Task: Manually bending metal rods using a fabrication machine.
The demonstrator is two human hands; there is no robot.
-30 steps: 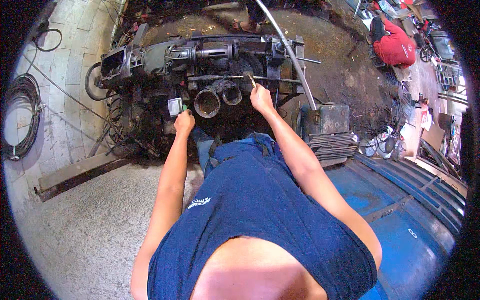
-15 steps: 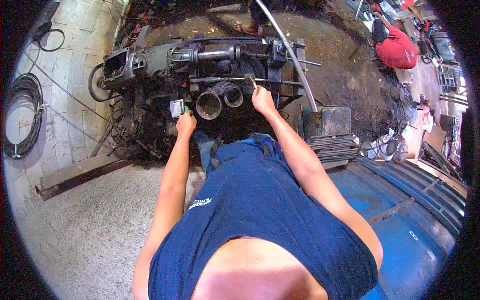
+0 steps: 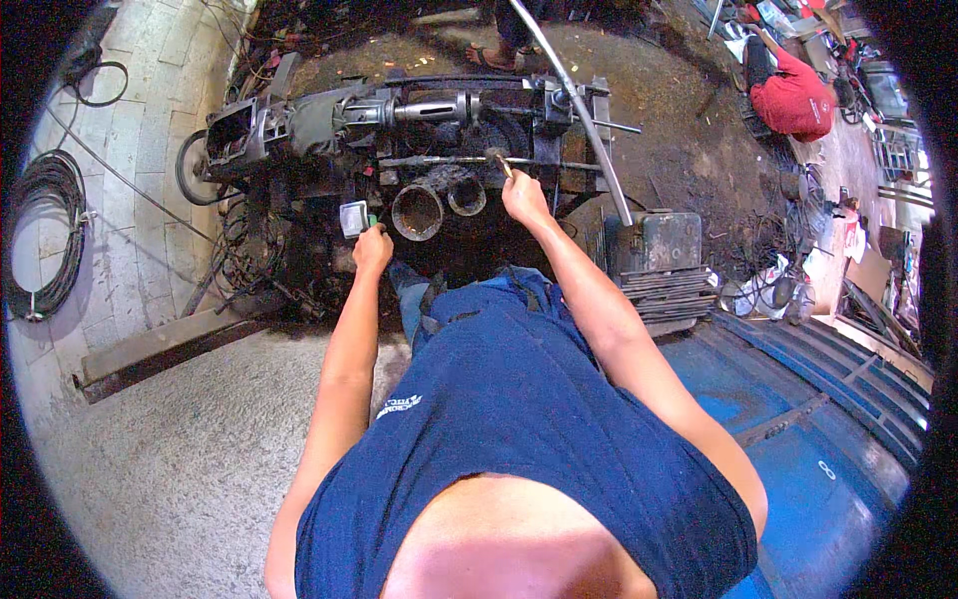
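Head view shows two hands at the near long edge of a dark, dirty machine (image 3: 324, 122). Left of the middle of that edge, the left hand (image 3: 372, 246) is closed around the green handle of a flat square tool (image 3: 353, 219) with a pale face. Right of the middle, the right hand (image 3: 524, 198) holds a short brush (image 3: 508, 171) by its yellowish handle. Its dark tip is right by a long thin rod (image 3: 439, 160) along that side; I cannot tell if they touch. Between the hands, a big metal ring (image 3: 396, 206) and a small metal ring (image 3: 466, 197) sit side by side. A silver pole (image 3: 589, 125) slants across the machine's right end. Past the near right corner is a dark box (image 3: 654, 240), with thin metal bars (image 3: 661, 285) stacked just beside it. Beyond the far edge is another person's foot (image 3: 486, 58) in a sandal.
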